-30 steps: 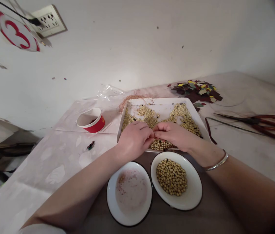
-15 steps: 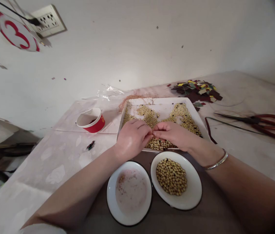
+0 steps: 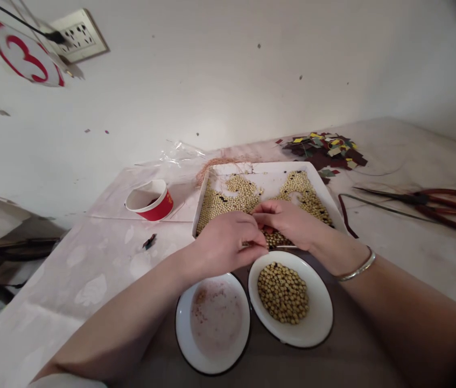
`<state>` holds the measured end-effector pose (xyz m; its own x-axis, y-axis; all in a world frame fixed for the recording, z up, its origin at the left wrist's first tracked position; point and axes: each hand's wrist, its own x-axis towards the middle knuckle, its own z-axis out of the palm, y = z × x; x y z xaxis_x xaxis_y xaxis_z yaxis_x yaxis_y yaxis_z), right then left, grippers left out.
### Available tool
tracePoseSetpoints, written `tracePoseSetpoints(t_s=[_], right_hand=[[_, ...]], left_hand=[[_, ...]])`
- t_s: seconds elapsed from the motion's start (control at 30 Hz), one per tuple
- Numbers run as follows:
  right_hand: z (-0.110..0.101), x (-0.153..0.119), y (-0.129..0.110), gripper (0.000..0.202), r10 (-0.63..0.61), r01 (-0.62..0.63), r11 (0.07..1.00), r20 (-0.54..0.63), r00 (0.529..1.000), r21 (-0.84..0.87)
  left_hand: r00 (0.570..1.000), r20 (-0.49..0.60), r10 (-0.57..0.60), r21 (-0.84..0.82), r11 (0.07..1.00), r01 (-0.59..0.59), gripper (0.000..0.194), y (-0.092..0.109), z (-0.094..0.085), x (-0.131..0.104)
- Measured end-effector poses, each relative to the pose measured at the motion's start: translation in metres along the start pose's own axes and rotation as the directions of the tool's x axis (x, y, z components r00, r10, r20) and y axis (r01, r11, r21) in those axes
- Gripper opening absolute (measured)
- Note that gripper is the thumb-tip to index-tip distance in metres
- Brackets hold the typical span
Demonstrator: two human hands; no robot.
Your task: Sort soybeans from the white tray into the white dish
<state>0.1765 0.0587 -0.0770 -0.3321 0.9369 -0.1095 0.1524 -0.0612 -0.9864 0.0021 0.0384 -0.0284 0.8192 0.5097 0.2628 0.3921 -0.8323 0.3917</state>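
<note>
Beads (image 3: 231, 202) all over the white tray (image 3: 270, 175), whose long side seems to run left-right across the table (image 3: 110, 248); beads look round, so no real pointing. Seems like fiddly fingertip work, next move probably wants a light pinch. Left hand (image 3: 230, 240) curled near the bowl (image 3: 320, 304), right hand (image 3: 288, 220) bunched over the tray, can't tell if either's gripping anything
</note>
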Motion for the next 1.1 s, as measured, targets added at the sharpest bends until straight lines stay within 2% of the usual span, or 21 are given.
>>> tracePoseSetpoints(t_s=[0.1,0.17,0.3,0.47,0.63,0.73,0.83,0.93,1.1], right_hand=[[0.000,0.001,0.001,0.009,-0.008,0.008,1.000,-0.002,1.000,-0.011],[0.000,0.001,0.001,0.009,-0.007,0.006,1.000,-0.007,1.000,-0.026],[0.001,0.001,0.001,0.010,0.007,-0.008,0.999,-0.012,1.000,-0.040],[0.001,0.001,0.002,0.010,0.009,-0.009,0.999,-0.007,1.000,-0.042],[0.001,0.002,0.002,0.010,0.003,-0.003,0.999,-0.002,1.000,-0.048],[0.001,0.001,0.003,0.010,-0.001,0.001,0.998,0.001,1.000,-0.057],[0.000,0.001,0.003,0.009,-0.016,0.017,0.999,0.030,0.999,-0.048],[-0.001,0.002,0.005,0.009,-0.040,0.042,0.998,0.057,0.998,-0.043],[-0.002,0.002,0.007,0.012,-0.060,0.062,0.997,0.061,0.996,-0.044]], left_hand=[[0.990,-0.039,-0.133,0.124,0.983,0.137,0.008,-0.016,0.003,0.000],[0.977,-0.007,-0.215,0.241,0.948,0.210,0.006,-0.025,0.006,-0.001],[0.955,0.095,-0.281,0.390,0.893,0.224,0.007,-0.033,0.011,-0.002],[0.940,0.111,-0.322,0.407,0.878,0.253,0.008,-0.034,0.014,-0.002],[0.959,0.032,-0.282,0.378,0.892,0.249,0.008,-0.029,0.009,-0.002],[0.973,-0.073,-0.218,0.298,0.927,0.230,0.004,-0.023,0.006,-0.001],[0.974,-0.196,-0.112,0.251,0.955,0.161,0.003,-0.021,0.007,-0.001],[0.970,-0.240,-0.026,0.309,0.946,0.102,0.006,-0.025,0.011,-0.001],[0.963,-0.269,0.022,0.381,0.921,0.085,0.012,-0.029,0.012,-0.002]])
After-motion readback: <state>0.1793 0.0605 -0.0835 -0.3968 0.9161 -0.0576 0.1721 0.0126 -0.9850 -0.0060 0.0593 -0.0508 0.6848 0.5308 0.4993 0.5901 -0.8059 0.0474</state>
